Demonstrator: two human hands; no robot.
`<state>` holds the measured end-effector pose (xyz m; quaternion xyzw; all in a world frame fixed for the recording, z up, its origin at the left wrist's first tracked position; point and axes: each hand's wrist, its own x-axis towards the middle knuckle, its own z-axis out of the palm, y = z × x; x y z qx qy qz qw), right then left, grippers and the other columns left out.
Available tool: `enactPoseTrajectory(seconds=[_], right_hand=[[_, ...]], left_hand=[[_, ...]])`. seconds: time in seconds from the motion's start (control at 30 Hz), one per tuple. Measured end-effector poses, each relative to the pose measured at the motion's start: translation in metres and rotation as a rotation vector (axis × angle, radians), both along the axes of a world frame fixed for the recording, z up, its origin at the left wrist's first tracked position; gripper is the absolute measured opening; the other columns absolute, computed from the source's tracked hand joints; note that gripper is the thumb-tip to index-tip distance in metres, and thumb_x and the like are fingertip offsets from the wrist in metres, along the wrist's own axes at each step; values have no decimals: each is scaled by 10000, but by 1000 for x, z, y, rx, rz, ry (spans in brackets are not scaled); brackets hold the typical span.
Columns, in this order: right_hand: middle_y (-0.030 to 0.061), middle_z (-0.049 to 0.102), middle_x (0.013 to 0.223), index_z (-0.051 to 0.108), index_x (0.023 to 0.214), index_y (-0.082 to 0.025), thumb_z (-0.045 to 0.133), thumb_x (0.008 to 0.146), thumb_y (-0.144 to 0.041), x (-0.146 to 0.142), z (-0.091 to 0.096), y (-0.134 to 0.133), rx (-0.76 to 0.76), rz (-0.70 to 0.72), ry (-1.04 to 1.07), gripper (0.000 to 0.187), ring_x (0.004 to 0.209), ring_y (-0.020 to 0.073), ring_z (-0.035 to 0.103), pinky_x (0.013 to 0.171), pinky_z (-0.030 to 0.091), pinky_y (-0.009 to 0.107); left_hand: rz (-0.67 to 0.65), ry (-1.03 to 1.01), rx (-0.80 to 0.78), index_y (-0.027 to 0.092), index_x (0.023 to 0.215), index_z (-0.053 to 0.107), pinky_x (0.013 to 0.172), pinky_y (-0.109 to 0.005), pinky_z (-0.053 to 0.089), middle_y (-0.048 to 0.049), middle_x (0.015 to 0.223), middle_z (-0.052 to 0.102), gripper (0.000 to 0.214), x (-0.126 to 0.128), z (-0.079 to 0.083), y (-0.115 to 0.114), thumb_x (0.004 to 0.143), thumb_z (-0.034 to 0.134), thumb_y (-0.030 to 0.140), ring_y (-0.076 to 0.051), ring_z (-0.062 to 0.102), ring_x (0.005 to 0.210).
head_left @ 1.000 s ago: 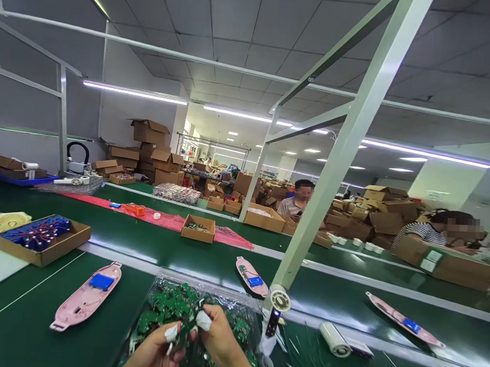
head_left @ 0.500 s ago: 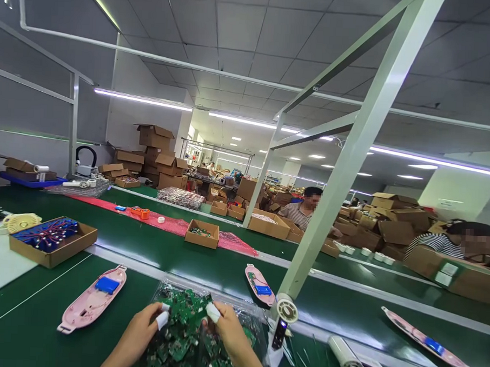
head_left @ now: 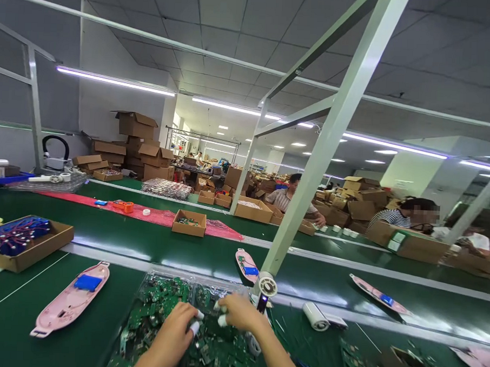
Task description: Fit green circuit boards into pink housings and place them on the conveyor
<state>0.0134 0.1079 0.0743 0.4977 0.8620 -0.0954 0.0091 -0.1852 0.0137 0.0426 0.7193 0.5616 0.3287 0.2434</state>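
Note:
My left hand (head_left: 173,332) and my right hand (head_left: 239,312) reach into a clear plastic tray (head_left: 153,279) heaped with small green circuit boards (head_left: 158,304). Both hands wear white finger cots and their fingers curl down among the boards. Whatever they grip is too small to make out. A pink plastic housing with a blue battery (head_left: 71,297) lies on the green belt to the left of the tray. Another pink housing (head_left: 246,264) lies just beyond the tray.
A cardboard box of blue parts (head_left: 23,241) sits at the left. A slanted white frame post (head_left: 310,170) rises right of my hands, with a small white fan (head_left: 267,286) at its foot. A third pink housing (head_left: 378,295) lies further right. Two people sit across the line among cartons.
My hands have moved forward and down into the boards and come closer together. The view has swung right and down, showing more boards at the lower right.

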Motion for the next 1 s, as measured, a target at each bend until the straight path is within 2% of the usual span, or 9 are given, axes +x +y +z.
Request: enactPoseTrajectory(seconds=[0.13,0.23,0.3,0.37,0.43,0.53,0.67,0.87,1.0], right_hand=[[28,673,963,652,872,-149,628,876,-279,8,-20,-14,-45,-5,15,132,1008,208,610,947,433,469],[36,683,906,669,802,-169,572,806,-86,16,-19,-19,20,-39,200,128,1006,232,595,939,388,447],[67,677,1034,684,913,-194,511,765,-55,26,-12,-20,103,-98,393,266,1091,256,550,967,348,429],[104,619,1198,637,1106,-196,427,828,-139,40,-3,-21,184,-193,604,353,1174,270,491,994,327,417],[123,614,1199,606,1168,-174,344,886,-257,49,3,-23,188,-262,784,394,1149,276,503,967,363,406],[77,688,919,680,963,-166,481,831,-426,46,3,-28,11,-217,954,353,908,251,603,826,452,355],[4,622,610,653,663,-163,640,711,-511,13,-1,-39,-258,-133,1068,351,607,166,569,637,454,292],[-35,532,496,614,534,-150,732,658,-403,-33,4,-48,-451,-55,1098,306,503,102,477,510,350,224],[-48,491,433,612,512,-154,702,683,-440,-57,8,-51,-591,24,1110,345,462,103,488,484,371,220]], left_hand=[[-19,120,-37,118,910,693,963,-452,387,-124,1011,684,211,32,-5,27,751,558,87,-293,534,1077],[-8,111,-61,147,746,650,930,-456,404,-45,883,666,68,46,-9,41,747,629,83,-242,564,1010],[38,36,-64,160,699,601,877,-414,424,-4,815,626,102,45,-9,47,794,618,126,-196,574,914],[104,-89,-63,173,686,549,792,-363,428,18,748,568,147,37,-7,51,830,578,181,-169,557,799],[136,-239,-76,199,670,479,689,-311,407,46,664,476,187,24,-1,51,844,519,255,-147,510,674],[76,-435,-127,228,665,422,583,-271,368,73,599,373,211,9,12,44,785,465,396,-128,438,562],[-14,-557,-184,210,650,498,561,-267,363,57,582,426,210,0,25,23,662,532,418,-139,443,561],[49,-589,-159,174,633,661,606,-259,307,13,627,562,115,-29,32,-5,617,580,255,-152,448,641],[46,-693,-209,164,645,712,597,-254,292,12,622,572,150,-58,35,-21,632,657,303,-136,431,616]])
